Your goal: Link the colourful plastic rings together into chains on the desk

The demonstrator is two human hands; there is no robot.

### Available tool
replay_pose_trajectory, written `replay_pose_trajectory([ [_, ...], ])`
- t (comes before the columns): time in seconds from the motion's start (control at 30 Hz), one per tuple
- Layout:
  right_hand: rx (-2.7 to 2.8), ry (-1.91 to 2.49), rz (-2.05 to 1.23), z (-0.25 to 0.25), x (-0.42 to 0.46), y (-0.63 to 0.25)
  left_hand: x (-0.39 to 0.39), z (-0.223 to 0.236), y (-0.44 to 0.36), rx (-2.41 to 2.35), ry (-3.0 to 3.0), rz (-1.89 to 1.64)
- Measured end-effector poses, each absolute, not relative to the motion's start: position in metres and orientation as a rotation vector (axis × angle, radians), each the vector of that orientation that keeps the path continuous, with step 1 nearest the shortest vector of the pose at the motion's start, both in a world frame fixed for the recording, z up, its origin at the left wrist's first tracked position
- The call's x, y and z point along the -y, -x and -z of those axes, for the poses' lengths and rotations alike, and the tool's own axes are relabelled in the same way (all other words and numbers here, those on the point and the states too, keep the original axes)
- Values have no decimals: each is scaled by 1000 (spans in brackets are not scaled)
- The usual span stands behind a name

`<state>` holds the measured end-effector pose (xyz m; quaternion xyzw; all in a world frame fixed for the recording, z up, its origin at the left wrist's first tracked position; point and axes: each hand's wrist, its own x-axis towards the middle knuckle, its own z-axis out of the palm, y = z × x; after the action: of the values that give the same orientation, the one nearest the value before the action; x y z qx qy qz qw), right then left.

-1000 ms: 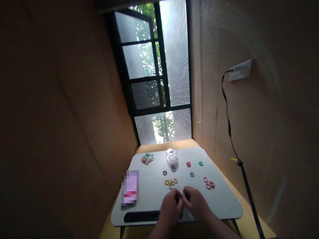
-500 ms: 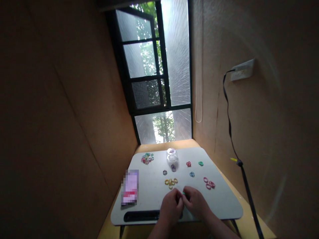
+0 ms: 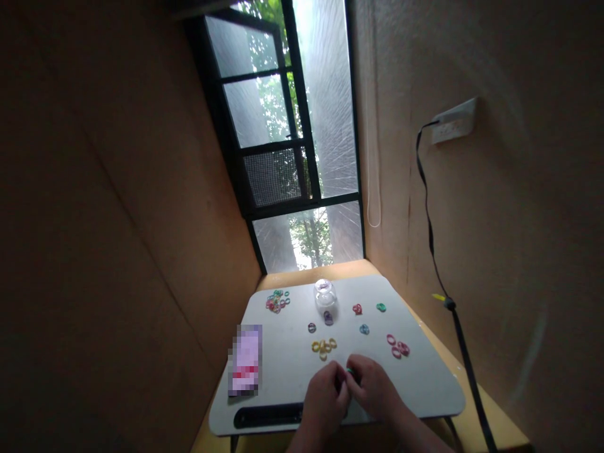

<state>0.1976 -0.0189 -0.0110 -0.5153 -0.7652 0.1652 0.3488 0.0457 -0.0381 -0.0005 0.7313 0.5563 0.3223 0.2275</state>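
Both hands meet close together above the near part of the white table [image 3: 278, 377]. My right hand [image 3: 370, 380] is closed in a pinch on a small green hair tie [image 3: 350, 370], of which only a bit shows. Beside it, my left hand [image 3: 325, 393] has its fingers curled shut; whatever they grip is hidden. Just beyond the hands lies a group of yellow hair ties [image 3: 323, 347]. Pink hair ties [image 3: 397, 346] lie to the right. Further back are a blue one [image 3: 363, 329], a red one [image 3: 357, 309], a green bunch [image 3: 380, 307] and a dark one [image 3: 312, 328].
A clear round jar [image 3: 325, 299] stands at the back middle, with a purple hair tie [image 3: 328, 318] by its base. A mixed heap of hair ties [image 3: 277, 301] lies back left. A blurred purple packet [image 3: 245, 358] is at the left; a dark slot [image 3: 268, 415] runs along the front edge.
The view has shifted slightly. My hands stay together in nearly the same place, with only small finger movement; the things on the table have not moved.
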Motion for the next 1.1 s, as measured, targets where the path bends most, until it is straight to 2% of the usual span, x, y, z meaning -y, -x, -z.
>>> replay_pose_trajectory([
  [0.4, 1952, 1310, -523, 6, 10, -200, 31, -4, -48, -1567, -2029, -815],
  [1.1, 1979, 1341, -479, 11, 8, -198, 26, -6, -42, -1371, -1897, -1002],
])
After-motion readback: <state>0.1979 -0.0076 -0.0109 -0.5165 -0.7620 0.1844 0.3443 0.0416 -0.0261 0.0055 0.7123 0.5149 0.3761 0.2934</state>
